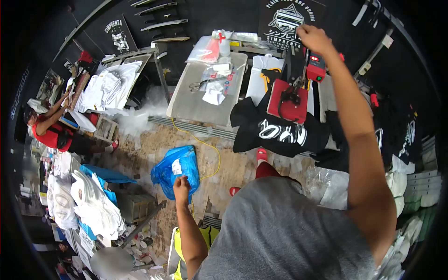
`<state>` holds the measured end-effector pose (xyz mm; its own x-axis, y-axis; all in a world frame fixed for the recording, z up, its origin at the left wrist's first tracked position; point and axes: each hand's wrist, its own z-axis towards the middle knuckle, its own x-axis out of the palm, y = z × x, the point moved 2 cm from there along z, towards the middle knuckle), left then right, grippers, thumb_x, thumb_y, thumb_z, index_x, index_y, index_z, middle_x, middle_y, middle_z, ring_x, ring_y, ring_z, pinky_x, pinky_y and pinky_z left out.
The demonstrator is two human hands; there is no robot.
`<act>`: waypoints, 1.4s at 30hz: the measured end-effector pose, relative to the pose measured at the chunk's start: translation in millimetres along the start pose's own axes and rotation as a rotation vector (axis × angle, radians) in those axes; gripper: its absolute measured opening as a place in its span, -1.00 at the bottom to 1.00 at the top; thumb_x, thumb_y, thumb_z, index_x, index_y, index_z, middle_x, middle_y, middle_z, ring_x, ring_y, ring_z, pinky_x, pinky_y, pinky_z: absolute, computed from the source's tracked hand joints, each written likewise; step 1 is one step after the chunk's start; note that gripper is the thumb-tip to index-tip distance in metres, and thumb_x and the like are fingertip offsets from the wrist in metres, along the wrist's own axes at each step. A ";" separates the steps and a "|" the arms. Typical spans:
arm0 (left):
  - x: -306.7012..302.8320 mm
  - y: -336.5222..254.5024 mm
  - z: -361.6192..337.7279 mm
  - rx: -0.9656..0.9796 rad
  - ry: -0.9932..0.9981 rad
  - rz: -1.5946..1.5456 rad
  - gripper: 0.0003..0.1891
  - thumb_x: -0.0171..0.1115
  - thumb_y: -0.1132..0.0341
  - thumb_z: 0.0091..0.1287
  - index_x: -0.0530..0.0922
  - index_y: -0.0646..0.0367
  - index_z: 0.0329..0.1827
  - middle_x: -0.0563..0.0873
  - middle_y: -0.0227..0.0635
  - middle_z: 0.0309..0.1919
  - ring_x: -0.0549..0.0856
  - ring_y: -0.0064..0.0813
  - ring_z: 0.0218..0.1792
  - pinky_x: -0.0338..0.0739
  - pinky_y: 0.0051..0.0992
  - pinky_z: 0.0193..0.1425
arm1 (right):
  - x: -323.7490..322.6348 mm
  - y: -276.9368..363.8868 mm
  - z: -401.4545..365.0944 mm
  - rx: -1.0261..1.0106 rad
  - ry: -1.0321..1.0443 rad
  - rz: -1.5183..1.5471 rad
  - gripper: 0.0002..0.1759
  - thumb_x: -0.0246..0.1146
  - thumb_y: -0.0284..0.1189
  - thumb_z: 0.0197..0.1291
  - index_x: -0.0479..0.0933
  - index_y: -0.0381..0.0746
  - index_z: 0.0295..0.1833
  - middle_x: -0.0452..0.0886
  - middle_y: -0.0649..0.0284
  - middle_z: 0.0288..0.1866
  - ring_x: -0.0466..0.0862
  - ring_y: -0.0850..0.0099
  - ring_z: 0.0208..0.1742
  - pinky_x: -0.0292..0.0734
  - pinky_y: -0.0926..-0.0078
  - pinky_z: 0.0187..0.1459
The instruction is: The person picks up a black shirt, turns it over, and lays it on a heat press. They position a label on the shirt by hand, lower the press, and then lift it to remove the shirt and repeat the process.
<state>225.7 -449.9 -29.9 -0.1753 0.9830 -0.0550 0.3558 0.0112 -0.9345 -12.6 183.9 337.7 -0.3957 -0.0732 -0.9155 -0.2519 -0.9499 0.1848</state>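
My right hand (315, 39) is raised at the upper right, its fingers closed round the upper end of the heat press handle; the gripped part is hidden. Below it the red press plate (288, 101) lies over a black shirt (282, 135) with white lettering. A red control box (316, 68) with a lit display sits beside the press. My left hand (182, 189) hangs at the centre left with its fingers curled. It appears in front of a blue plastic bag (175, 170) on the floor, and I cannot make out anything in it.
A grey table (207, 93) holds scissors (205, 84), a bottle and plastic bags. Another person (51, 130) in a red top stands at the far left by piled white shirts (109, 88). A yellow cable (218, 154) crosses the floor. More black shirts lie at right.
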 end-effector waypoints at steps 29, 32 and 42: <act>504.2 -97.7 167.6 -0.446 0.676 -0.056 -0.32 -0.03 -0.19 0.56 0.44 0.28 0.40 0.63 -0.10 0.23 0.64 -0.27 0.20 0.51 -0.35 0.32 | 300.8 -140.4 -195.5 1.256 0.552 1.835 -0.50 0.09 -0.18 0.38 0.49 -0.32 0.25 0.63 0.15 0.13 0.61 0.32 0.14 0.48 0.28 0.25; 507.4 -88.1 168.5 -0.621 0.715 -0.183 -0.35 -0.01 -0.12 0.57 0.38 0.29 0.42 0.61 -0.08 0.25 0.63 -0.20 0.22 0.51 -0.25 0.34 | 285.2 -136.8 -189.7 1.286 0.710 2.121 -0.51 0.07 -0.31 0.31 0.49 -0.40 0.23 0.64 0.13 0.12 0.61 0.37 0.14 0.50 0.28 0.22; 512.3 -151.1 169.1 0.419 0.585 0.391 -0.89 0.17 0.35 0.49 0.52 0.20 -0.06 0.68 -0.34 -0.29 0.62 -0.57 -0.27 0.53 -0.51 -0.11 | 265.0 -137.1 -181.6 0.548 0.005 0.968 -0.46 0.28 -0.63 0.11 0.40 -0.23 0.25 0.54 0.20 -0.22 0.59 0.37 -0.21 0.53 0.44 -0.06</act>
<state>-73.1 21.0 23.7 0.4386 0.8398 -0.3200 -0.1010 -0.3078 -0.9461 77.5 239.6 4.8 -0.6329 -0.7135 -0.3006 -0.1957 -0.2283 0.9537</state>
